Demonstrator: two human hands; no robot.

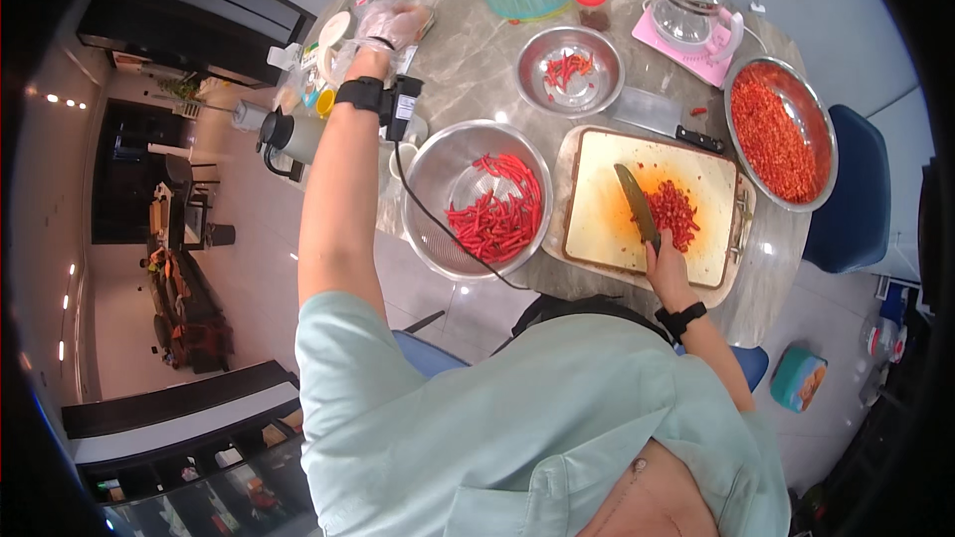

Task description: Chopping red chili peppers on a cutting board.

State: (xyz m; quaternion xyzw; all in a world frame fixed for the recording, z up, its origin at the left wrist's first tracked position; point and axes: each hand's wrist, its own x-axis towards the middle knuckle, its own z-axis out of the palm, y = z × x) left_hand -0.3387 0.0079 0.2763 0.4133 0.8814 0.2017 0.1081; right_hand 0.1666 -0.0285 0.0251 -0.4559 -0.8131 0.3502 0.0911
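My right hand (669,272) grips a dark-bladed knife (633,194), its blade resting on the cutting board (597,224). Right beside the blade lies a heap of chopped red chillies (675,212), with orange-red stains around it. My left hand (392,21), in a clear plastic glove, reaches far out to the table's back left corner, by a white lidded container (336,30). Whether its fingers hold anything is hidden. Left of the board stands a perforated steel colander (433,231) with whole red chillies (496,220).
A cleaver (649,110) lies behind the board. Around it stand a steel bowl (526,86) with a few chillies, a basin (828,142) of chopped chilli, a glass kettle (686,15) on a pink base, and a red-lidded jar (592,4). A thermos jug (302,138) is at left.
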